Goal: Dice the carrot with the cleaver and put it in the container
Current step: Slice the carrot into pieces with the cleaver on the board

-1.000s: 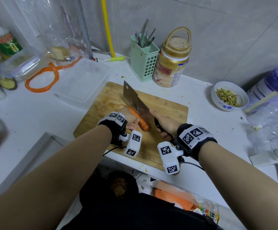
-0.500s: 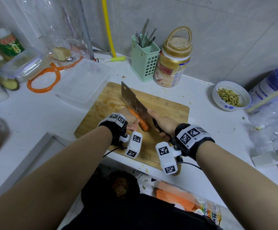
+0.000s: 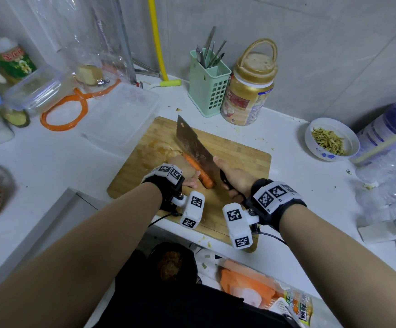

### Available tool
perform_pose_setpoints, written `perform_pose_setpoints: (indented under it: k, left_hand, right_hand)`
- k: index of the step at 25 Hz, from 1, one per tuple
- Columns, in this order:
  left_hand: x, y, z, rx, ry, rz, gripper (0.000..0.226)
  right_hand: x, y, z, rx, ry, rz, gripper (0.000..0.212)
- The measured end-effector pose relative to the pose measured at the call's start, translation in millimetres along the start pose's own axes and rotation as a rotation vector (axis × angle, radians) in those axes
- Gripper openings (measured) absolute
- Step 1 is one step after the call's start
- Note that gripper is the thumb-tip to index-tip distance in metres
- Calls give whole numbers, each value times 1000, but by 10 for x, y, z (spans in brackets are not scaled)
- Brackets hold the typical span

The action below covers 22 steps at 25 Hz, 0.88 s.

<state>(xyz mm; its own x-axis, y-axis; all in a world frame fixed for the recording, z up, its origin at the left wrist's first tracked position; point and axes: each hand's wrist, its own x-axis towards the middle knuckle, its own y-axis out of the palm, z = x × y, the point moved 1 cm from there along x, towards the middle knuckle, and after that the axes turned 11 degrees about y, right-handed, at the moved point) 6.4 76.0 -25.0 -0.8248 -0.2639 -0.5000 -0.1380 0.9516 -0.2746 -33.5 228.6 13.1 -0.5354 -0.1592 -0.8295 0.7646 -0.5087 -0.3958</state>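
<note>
We see the carrot [image 3: 198, 170] lying near the middle of the cutting board [image 3: 244, 152], its long axis running from the near edge away. The left hand [image 3: 182, 168] pins it, fingers curled over it. The right hand [image 3: 233, 179] grips the cleaver [image 3: 193, 143], blade alongside the carrot's right flank.

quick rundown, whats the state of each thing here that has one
carrot: whole, lying on the cutting board
cleaver: blade against the carrot
left hand: holds the carrot
right hand: grips the cleaver handle
clear container: open, looks empty
gold-lidded jar: lid on
white bowl: holds dried bits
</note>
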Motion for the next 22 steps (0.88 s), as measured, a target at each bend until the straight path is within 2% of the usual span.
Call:
perform_pose_setpoints:
  k: [6,11,15,22]
  left_hand:
    - [80,-24,47,28,-1,-20,21]
    - [116,-1,0,42,-149,-26,26]
    - [154,-27,59,16,-99,-31,17]
    - [175,-14,58,30,-104,-13,22]
  right_hand:
    - [-24,-4,22,-14,22,1,73]
    - [-69,-25,84,-21,49,38,72]
    - [-16,13,106,-10,32,25,72]
    - [2,-58,132,-46,65,82,73]
